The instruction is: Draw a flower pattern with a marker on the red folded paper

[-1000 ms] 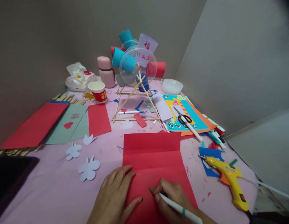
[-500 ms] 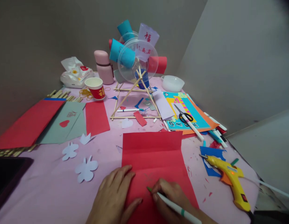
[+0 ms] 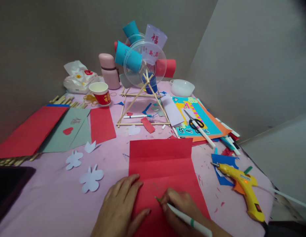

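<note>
A creased sheet of red paper (image 3: 162, 151) lies in front of me. Flat on its left edge rests my left hand (image 3: 120, 204), fingers spread. My right hand (image 3: 179, 207) grips a white marker pen (image 3: 183, 217) with a green band. The pen's green tip touches the paper or hovers just over it; I cannot tell which. Faint marks show on the paper just above the tip. Left of my hands lie white paper flower shapes (image 3: 92, 179). To the right, a yellow hot glue gun (image 3: 244, 187) lies with its nozzle on blue paper scraps (image 3: 224, 159).
A stick-framed wheel (image 3: 148, 82) carrying coloured paper cups stands at the back. Left of it are a red-and-white paper cup (image 3: 100, 93), a pink flask (image 3: 109, 72) and grey card (image 3: 69, 128). Scissors (image 3: 196, 123) lie on colourful sheets at right. A dark device (image 3: 12, 187) sits near left.
My hands stay in nearly the same place, with the pen tip on much the same spot of the red paper. The whole view has shifted very slightly.
</note>
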`<action>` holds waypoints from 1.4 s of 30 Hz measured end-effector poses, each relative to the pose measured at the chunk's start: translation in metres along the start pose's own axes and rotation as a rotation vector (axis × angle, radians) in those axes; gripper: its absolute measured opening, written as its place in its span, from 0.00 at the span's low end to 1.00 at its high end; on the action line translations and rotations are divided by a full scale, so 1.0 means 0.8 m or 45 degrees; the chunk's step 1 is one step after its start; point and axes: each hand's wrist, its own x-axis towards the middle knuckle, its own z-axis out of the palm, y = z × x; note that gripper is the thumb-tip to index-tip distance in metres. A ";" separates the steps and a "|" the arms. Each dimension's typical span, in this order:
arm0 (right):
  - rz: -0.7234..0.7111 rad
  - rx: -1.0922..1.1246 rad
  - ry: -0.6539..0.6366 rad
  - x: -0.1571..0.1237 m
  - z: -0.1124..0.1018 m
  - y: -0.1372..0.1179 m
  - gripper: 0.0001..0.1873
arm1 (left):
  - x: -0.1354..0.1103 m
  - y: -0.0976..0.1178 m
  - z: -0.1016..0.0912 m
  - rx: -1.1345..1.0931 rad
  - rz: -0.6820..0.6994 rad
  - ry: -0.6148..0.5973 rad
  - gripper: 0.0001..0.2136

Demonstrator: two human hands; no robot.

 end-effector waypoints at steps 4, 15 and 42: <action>0.034 0.030 -0.047 -0.002 -0.004 -0.003 0.07 | -0.002 -0.001 0.000 -0.005 -0.016 -0.002 0.24; -0.001 0.095 0.107 -0.006 -0.001 0.001 0.08 | 0.001 -0.002 -0.001 -0.020 -0.010 0.000 0.23; -0.047 -0.074 0.042 -0.002 -0.002 -0.003 0.07 | 0.001 -0.001 0.000 0.015 0.025 0.025 0.23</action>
